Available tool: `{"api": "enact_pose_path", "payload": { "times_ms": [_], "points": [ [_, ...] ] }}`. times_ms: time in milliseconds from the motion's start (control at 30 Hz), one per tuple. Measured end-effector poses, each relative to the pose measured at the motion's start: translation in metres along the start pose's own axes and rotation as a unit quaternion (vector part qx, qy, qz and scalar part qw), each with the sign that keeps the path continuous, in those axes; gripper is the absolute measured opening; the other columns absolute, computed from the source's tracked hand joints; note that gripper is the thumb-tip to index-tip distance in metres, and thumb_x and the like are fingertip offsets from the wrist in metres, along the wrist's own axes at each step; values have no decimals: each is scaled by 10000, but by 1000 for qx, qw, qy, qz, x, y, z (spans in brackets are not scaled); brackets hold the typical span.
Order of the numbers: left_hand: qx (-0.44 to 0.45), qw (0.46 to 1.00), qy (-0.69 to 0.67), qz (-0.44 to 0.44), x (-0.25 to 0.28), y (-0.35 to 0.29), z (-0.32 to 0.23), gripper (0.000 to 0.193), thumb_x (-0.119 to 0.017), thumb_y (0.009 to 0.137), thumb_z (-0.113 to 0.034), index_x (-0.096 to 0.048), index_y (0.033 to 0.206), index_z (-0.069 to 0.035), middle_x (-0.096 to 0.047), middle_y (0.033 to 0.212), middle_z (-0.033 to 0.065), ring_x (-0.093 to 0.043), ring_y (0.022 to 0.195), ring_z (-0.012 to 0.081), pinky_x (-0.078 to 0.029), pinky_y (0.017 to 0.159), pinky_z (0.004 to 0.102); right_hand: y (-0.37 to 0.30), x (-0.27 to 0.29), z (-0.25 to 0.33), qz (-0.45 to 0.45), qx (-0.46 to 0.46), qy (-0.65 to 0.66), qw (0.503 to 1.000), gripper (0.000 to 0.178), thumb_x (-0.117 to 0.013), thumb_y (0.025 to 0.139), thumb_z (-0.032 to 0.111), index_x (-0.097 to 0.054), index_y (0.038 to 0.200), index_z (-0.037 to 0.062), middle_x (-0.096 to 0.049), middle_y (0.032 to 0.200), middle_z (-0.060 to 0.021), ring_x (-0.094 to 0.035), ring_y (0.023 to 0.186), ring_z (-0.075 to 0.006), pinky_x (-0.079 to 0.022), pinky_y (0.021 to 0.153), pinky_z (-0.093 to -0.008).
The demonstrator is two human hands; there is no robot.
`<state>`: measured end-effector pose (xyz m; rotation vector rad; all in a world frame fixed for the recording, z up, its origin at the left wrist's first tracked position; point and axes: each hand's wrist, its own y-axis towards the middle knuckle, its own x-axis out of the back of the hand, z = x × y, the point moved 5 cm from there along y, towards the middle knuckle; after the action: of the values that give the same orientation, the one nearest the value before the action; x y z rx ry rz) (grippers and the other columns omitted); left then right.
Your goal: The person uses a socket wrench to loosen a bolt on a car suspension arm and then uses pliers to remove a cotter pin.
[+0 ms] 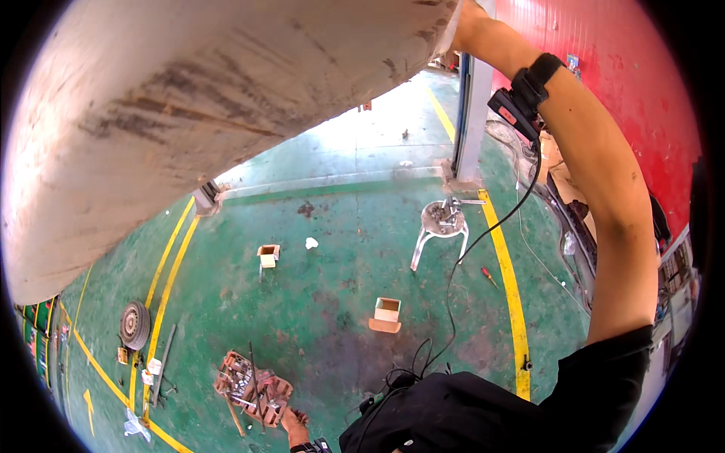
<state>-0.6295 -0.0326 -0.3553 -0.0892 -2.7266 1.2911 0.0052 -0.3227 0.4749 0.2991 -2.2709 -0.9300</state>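
Observation:
A large pale curved panel (226,113), scuffed with dark streaks, fills the upper left overhead. My right arm is raised beside it, and my right hand (474,24) reaches the panel's edge at the top; its fingers are hidden there. A black strap with a small cabled device (521,102) is round that wrist. Low down, my left hand (294,420) hangs at the corner of a reddish-brown tool crate (281,386) in the picture. Its fingers look bent, but they are too small and dark to show whether they hold anything. Metal tools fill the crate.
A round stool (439,219) carries metal parts, with a red screwdriver (489,275) nearby. Two open cardboard boxes (388,309) (269,254) lie on the green floor. A wheel (135,325) and a long bar (164,365) are left. A grey post (472,121) stands by the red wall.

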Motion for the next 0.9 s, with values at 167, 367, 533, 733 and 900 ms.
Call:
{"api": "enact_pose_path", "payload": {
  "times_ms": [167, 367, 533, 733, 900],
  "points": [
    [-43, 999, 16, -7, 3, -15, -11, 279, -560, 846, -321, -543, 822, -44, -538, 688, 83, -549, 512, 254, -430, 421, 391, 16, 18, 4, -15, 27, -6, 1000, 414, -554, 852, 260, -616, 1216, 71, -589, 1260, -196, -532, 1183, -355, -355, 1064, -450],
    [-46, 999, 26, -9, -5, -31, -17, 274, -563, 841, -317, -542, 812, -45, -545, 674, 86, -544, 500, 257, -429, 415, 387, 16, 26, -5, -1, 21, -20, 1000, 419, -569, 848, 284, -624, 1207, 74, -588, 1262, -194, -524, 1192, -351, -352, 1067, -441],
    [-42, 999, 23, -8, -9, -15, -5, 289, -562, 841, -319, -536, 799, -35, -547, 677, 95, -541, 499, 258, -432, 415, 394, 16, 34, -8, 4, 15, -26, 1000, 424, -581, 844, 304, -630, 1199, 77, -587, 1264, -192, -518, 1200, -348, -349, 1069, -433],
    [-11, 999, 17, -35, -5, -21, -2, 295, -561, 845, -316, -535, 794, -27, -538, 675, 97, -550, 522, 250, -428, 427, 385, 22, 23, -8, 2, 11, -14, 1000, 431, -595, 840, 328, -637, 1189, 79, -587, 1267, -191, -510, 1209, -343, -346, 1072, -424],
    [-7, 1000, -12, -24, -6, -35, 2, 304, -555, 852, -313, -533, 783, -18, -535, 675, 97, -557, 539, 244, -416, 438, 378, 26, 16, -10, -1, 5, -9, 1000, 438, -607, 836, 348, -644, 1181, 82, -586, 1269, -189, -504, 1217, -340, -343, 1074, -416]
  ]
}}
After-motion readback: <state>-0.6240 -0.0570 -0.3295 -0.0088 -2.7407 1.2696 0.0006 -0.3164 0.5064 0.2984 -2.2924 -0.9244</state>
